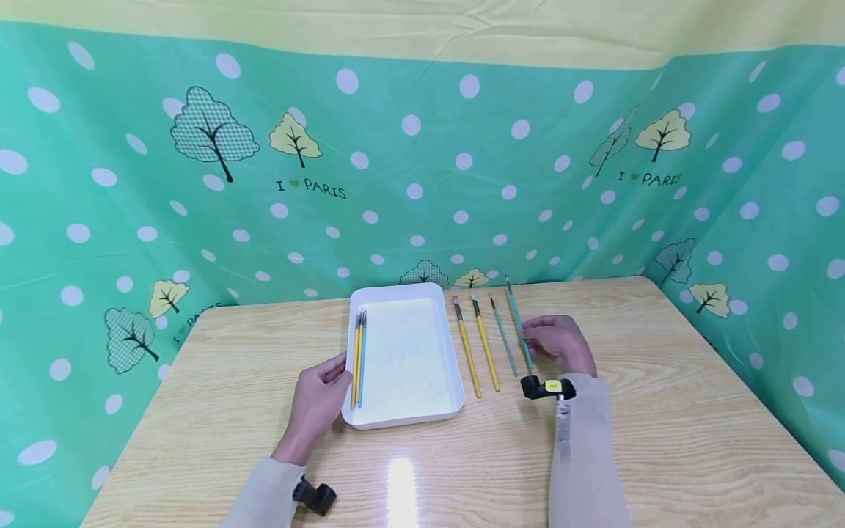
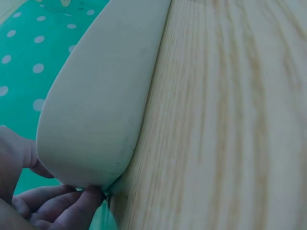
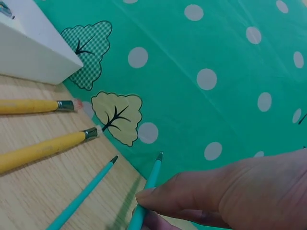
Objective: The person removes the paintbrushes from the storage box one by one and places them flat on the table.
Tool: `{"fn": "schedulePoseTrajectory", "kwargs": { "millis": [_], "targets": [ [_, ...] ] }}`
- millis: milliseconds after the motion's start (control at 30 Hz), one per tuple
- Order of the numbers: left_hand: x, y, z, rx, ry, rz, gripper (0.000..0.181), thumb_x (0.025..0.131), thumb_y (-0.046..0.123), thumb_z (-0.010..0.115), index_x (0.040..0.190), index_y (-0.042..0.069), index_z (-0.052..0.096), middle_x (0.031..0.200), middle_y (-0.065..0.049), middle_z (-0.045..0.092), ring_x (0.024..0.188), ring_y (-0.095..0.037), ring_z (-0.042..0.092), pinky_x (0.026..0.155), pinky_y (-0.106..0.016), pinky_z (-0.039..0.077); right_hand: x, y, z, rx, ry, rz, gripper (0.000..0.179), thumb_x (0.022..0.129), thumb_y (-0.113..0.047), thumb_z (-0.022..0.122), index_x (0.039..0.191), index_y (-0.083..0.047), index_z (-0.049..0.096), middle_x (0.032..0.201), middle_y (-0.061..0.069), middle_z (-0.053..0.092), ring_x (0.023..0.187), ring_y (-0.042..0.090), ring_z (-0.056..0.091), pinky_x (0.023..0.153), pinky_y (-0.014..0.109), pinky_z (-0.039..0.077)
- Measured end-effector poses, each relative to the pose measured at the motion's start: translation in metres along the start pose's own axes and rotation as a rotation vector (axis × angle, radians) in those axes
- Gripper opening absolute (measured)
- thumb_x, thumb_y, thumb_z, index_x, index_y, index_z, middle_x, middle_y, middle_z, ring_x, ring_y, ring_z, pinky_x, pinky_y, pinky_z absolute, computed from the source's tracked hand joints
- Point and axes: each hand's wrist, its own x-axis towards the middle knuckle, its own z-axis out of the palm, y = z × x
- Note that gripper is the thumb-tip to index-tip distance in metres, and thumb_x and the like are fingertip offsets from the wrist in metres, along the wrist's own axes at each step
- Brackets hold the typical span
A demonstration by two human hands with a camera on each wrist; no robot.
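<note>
My right hand pinches a teal paintbrush between thumb and fingers, at the right end of a row of brushes. In the right wrist view its dark tip points away from the hand, and a shadow falls on the wood beside it. My left hand grips the left wall of a white tray, thumb over the rim and fingers outside. Inside the tray, along its left side, lie yellow and blue paintbrushes. Between tray and right hand lie two yellow paintbrushes and a thin teal paintbrush.
The wooden table carries everything. Behind its back edge hangs a green dotted curtain printed with trees, which also runs along both sides. The tray's far end reaches close to that edge.
</note>
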Motion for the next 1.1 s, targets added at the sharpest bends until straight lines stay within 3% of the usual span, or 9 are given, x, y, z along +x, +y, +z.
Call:
{"fn": "schedulePoseTrajectory", "kwargs": {
  "millis": [667,1100],
  "targets": [
    [-0.001,-0.002,0.001,0.003,0.004,0.0,0.048,0.1,0.015,0.053,0.147,0.007,0.053,0.148,-0.017,0.058,0.135,-0.031,0.058,0.109,-0.038,0.053,0.01,0.014,0.006,-0.11,0.086,-0.033,0.024,0.094,-0.009,0.067,0.114,0.004,0.073,0.093,0.012,0.073,0.073,0.015,0.067,0.063,0.026,0.061],
    [-0.001,0.0,0.001,0.016,0.005,-0.004,0.048,0.1,0.015,0.053,0.148,0.008,0.052,0.148,-0.017,0.057,0.135,-0.03,0.058,0.109,-0.038,0.053,0.003,0.011,0.005,-0.238,0.149,-0.065,0.018,0.089,-0.012,0.074,0.101,0.001,0.078,0.086,0.01,0.076,0.072,0.016,0.066,0.057,0.022,0.05]
  ]
}}
